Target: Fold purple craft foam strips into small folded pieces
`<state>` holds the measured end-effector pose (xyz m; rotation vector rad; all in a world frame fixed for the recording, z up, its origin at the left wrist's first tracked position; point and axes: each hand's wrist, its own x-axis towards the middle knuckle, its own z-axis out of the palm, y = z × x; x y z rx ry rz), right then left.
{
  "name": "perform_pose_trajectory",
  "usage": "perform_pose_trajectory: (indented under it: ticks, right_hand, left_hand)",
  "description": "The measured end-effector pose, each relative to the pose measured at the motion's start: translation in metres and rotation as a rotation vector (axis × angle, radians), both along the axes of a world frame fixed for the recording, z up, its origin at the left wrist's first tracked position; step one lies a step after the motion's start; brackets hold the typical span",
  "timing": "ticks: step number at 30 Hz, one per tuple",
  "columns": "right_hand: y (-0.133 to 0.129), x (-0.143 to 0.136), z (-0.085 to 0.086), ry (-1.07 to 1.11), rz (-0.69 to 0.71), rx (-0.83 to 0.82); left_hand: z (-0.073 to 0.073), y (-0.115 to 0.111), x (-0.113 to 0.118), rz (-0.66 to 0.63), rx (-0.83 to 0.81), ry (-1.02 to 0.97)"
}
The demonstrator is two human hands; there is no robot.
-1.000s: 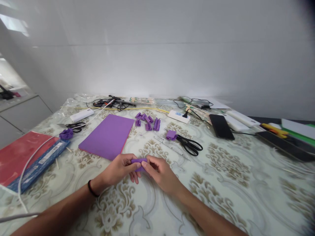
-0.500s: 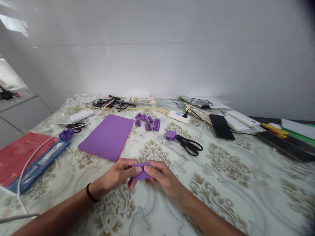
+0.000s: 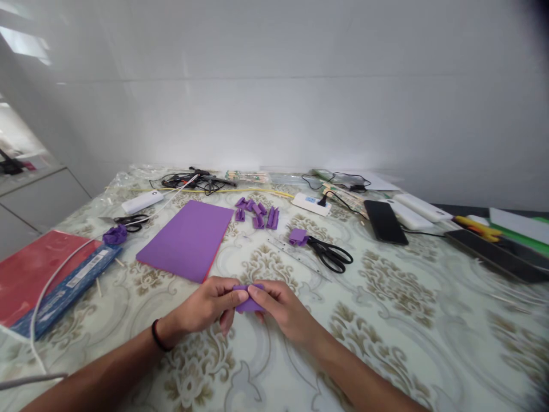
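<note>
Between my two hands is a small piece of purple paper, held just above the patterned tablecloth. My left hand pinches its left side with the thumb on top. My right hand grips the other side, its thumb tip close to the left one. The fingers beneath are partly hidden. Beyond my hands lie several folded purple paper pieces. A stack of purple sheets with a red edge underneath is to their left. Black-handled scissors rest on the right, purple paper squares by their blades.
A clear ruler lies before the scissors. Farther back are a white power strip and tangled black cables. A black phone is on the right. A red-and-blue packet, crumpled purple paper and a white cable fill the left.
The purple paper has shifted slightly to the right and tilted between my fingers, with my thumbs now closer together. Everything else on the table stays where it was.
</note>
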<state>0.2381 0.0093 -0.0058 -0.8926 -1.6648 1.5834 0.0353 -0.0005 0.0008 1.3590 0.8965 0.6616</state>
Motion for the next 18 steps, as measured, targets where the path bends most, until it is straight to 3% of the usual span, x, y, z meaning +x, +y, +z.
perform_pose_trajectory:
  ticks: [8,18]
  right_hand:
    - [0.0010,0.0004,-0.0026,0.042,-0.009,0.001]
    - [-0.0005,-0.0021,-0.0028,0.028,-0.073,-0.008]
  left_hand:
    - [-0.0039,0.0014,0.0009,0.124,0.063,-0.012]
    - [0.0014,0.0019,-0.0002,0.156,0.108,0.007]
